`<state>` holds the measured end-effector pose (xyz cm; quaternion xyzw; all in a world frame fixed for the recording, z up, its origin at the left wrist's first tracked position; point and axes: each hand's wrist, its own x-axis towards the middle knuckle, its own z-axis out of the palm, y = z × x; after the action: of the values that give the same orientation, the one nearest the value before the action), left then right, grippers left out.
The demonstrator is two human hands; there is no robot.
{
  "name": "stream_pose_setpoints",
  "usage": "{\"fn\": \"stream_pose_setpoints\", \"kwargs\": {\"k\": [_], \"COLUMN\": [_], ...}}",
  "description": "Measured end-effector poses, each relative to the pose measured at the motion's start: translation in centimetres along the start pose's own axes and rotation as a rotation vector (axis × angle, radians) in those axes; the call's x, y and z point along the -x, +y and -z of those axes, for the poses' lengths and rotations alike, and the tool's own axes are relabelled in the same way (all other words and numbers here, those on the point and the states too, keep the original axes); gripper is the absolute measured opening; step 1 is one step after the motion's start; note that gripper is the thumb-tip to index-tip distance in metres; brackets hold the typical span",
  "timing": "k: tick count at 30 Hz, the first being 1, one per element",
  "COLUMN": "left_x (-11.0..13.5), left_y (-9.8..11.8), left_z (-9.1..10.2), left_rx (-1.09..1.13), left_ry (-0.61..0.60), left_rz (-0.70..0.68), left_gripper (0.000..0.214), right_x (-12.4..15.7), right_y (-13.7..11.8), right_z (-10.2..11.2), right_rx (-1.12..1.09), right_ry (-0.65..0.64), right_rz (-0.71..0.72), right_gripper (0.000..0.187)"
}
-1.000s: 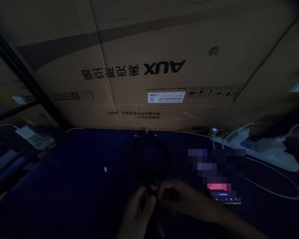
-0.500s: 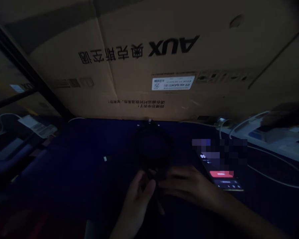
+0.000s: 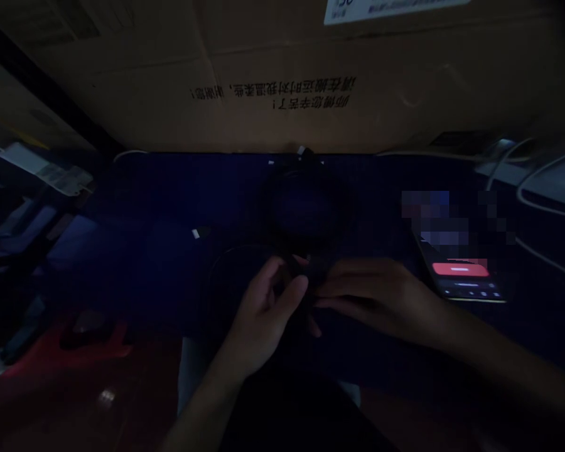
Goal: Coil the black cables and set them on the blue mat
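The scene is dim. My left hand is closed, thumb and fingers wrapped round a dark cable whose details are lost in shadow. Close beside it, my right hand has its fingers pressed together on the same dark cable. Just beyond both hands, a coiled black cable lies in a ring on the dark blue tabletop. A pale-tipped cable end shows at the far side of the coil. Left of my hands lies another dark plug with a white tip.
A large cardboard box stands upright along the back. To the right lies a lit phone with a red button, near white cables. A white power strip is at the left. Below is a red stool.
The view has tilted down, so the table and box sit higher and my lap shows. My hands keep nearly the same hold beside each other.
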<state>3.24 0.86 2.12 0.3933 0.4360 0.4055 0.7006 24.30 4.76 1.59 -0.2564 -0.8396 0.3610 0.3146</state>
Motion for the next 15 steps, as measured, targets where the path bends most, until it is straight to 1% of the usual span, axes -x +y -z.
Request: {"fn": "stream_pose_setpoints", "kwargs": {"k": [2, 4, 5, 7, 8, 10, 15], "left_x": [0.0, 0.1, 0.1, 0.1, 0.1, 0.0, 0.0], "left_y": [0.0, -0.1, -0.1, -0.3, -0.3, -0.5, -0.5], "left_z": [-0.1, 0.0, 0.0, 0.2, 0.2, 0.4, 0.3], "left_rx": [-0.006, -0.014, -0.023, -0.044, -0.054, -0.063, -0.063], "left_ry": [0.011, 0.019, 0.022, 0.027, 0.029, 0.027, 0.025], "left_rz": [0.007, -0.001, -0.008, -0.017, -0.017, -0.007, 0.01], "left_gripper": [0.028, 0.027, 0.027, 0.026, 0.026, 0.026, 0.029], "right_x": [-0.4, -0.7, -0.8, -0.7, -0.5, -0.3, 0.0], "right_y": [-0.6, -0.9, -0.9, -0.7, -0.5, -0.1, 0.2], "right_z": [0.3, 0.6, 0.7, 0.8, 0.7, 0.5, 0.0], "right_rx": [-0.289, -0.524, -0.603, -0.701, -0.732, -0.767, -0.745], "right_ry": [-0.098, -0.214, -0.249, -0.273, -0.266, -0.239, -0.226], "right_rz": [-0.243, -0.494, -0.594, -0.725, -0.757, -0.774, -0.717], "right_gripper": [0.019, 0.027, 0.029, 0.033, 0.034, 0.034, 0.032]}}
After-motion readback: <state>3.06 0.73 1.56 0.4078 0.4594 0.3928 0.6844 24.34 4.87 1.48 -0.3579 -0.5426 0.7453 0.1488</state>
